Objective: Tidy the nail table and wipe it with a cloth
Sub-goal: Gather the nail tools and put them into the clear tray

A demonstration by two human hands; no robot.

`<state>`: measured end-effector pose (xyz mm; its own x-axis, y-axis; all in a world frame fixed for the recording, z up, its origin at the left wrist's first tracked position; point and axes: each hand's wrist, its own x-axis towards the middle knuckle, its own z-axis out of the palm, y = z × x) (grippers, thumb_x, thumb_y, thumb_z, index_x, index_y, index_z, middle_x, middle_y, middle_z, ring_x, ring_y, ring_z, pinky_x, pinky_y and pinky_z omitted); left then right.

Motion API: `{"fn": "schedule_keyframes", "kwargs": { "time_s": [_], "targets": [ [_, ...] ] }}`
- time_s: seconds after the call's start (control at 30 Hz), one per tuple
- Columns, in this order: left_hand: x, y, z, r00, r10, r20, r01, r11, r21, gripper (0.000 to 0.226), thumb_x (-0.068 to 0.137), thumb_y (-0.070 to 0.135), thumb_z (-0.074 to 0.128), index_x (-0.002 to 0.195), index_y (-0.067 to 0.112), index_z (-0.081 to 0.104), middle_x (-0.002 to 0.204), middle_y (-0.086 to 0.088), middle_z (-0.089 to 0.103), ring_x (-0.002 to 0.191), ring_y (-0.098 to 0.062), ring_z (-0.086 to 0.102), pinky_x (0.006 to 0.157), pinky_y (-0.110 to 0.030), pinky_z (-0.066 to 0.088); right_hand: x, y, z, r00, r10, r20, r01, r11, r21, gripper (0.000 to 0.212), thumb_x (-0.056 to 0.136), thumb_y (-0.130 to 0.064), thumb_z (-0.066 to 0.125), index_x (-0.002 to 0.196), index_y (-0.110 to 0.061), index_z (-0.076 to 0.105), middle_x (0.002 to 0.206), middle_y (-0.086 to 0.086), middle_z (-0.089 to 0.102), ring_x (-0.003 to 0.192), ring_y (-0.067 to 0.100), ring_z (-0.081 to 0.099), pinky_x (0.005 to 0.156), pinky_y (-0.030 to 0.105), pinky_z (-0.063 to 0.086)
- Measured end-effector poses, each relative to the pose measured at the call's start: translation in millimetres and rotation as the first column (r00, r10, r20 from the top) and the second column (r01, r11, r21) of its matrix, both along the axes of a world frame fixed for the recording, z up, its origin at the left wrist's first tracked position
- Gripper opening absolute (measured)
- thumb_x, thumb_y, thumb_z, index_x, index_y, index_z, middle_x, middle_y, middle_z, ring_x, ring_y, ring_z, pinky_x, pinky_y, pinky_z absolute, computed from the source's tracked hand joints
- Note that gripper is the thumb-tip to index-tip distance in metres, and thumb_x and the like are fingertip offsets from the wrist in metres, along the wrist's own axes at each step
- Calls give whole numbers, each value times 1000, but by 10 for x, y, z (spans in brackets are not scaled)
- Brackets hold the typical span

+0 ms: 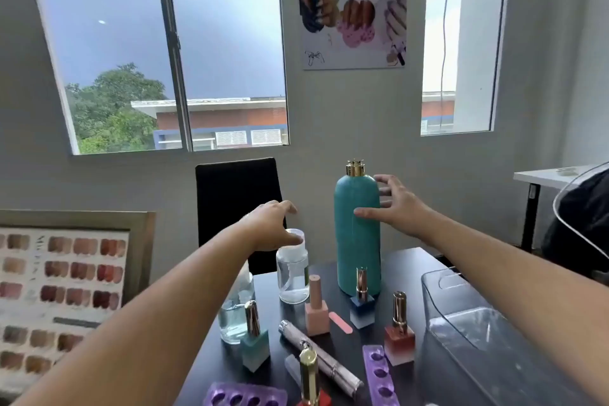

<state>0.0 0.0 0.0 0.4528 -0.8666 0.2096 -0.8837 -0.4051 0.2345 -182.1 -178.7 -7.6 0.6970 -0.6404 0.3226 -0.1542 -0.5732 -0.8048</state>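
Between the two hands, just beside the right hand, a tall teal bottle with a gold pump stands upright on the dark worktop. That hand is spread wide, its thumb touching the bottle's front and its fingers splayed past the far side, not closed round it. The left hand hovers with loosely bent fingers right over the white cap of a clear dispenser bottle; whether the thumb touches the cap I cannot tell, and it holds nothing. Under the left forearm stands a second clear bottle. Nearer the person than both hands, polish bottles stand scattered: a teal one, a pink one, a blue one and a red one, with a pink nail file and a silver tube lying among them. Two purple toe separators lie nearest the person. Beneath the right forearm sits a clear plastic bin. Left of the left arm leans a colour chart, and beyond the left hand stands a black chair.
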Motion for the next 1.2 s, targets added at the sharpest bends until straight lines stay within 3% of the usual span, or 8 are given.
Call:
{"fn": "schedule_keyframes", "kwargs": {
  "time_s": [0.17,0.33,0.47,0.67,0.77,0.93,1.2],
  "targets": [
    [148,-145,18,997,-36,-65,44,991,123,54,70,45,77,118,27,60,112,4,62,97,-13,56,81,-23,42,218,-98,-76,992,105,66,-112,986,120,81,60,-32,87,126,-29,40,117,-1,58,108,17,59,92,38,52],
    [179,-224,-28,998,-61,36,55,989,137,57,62,42,83,112,24,65,88,11,51,80,-9,50,62,-15,36,289,-118,-58,997,-6,76,6,1000,4,78,54,-35,88,118,-25,47,109,2,59,100,20,60,84,38,55],
    [88,-380,11,991,-111,76,108,993,44,56,62,42,82,111,20,67,92,6,57,85,-12,50,74,-20,39,204,-175,-17,993,-63,97,70,995,-73,69,57,-34,88,112,-21,47,103,-1,58,90,14,58,64,23,49],
    [-240,-829,113,981,-183,67,192,967,-167,55,64,37,81,114,19,66,97,1,62,90,-14,50,78,-19,37,-205,-498,129,962,-234,141,249,963,-99,74,58,-40,86,119,-20,47,111,1,58,99,20,57,74,31,51],
    [-427,-1110,69,973,-224,58,230,960,-157,55,67,36,80,116,18,64,109,-4,65,100,-18,53,83,-21,39,-377,-664,140,950,-288,120,301,947,-109,79,58,-42,85,122,-20,46,114,2,58,103,22,57,84,38,52],
    [-593,-1485,-64,962,-268,60,273,958,-91,57,68,37,79,118,16,63,115,-3,64,108,-20,56,90,-26,43,-507,-870,36,924,-366,113,377,920,-108,72,56,-42,86,112,-25,45,109,0,58,99,20,57,76,30,47],
    [-628,-1720,-167,962,-261,77,263,965,-14,57,72,39,76,122,17,60,123,-3,62,114,-22,54,91,-26,40,-557,-986,19,949,-313,29,315,945,-89,79,56,-39,87,121,-23,44,115,3,57,105,23,57,91,43,51]
  ]
}}
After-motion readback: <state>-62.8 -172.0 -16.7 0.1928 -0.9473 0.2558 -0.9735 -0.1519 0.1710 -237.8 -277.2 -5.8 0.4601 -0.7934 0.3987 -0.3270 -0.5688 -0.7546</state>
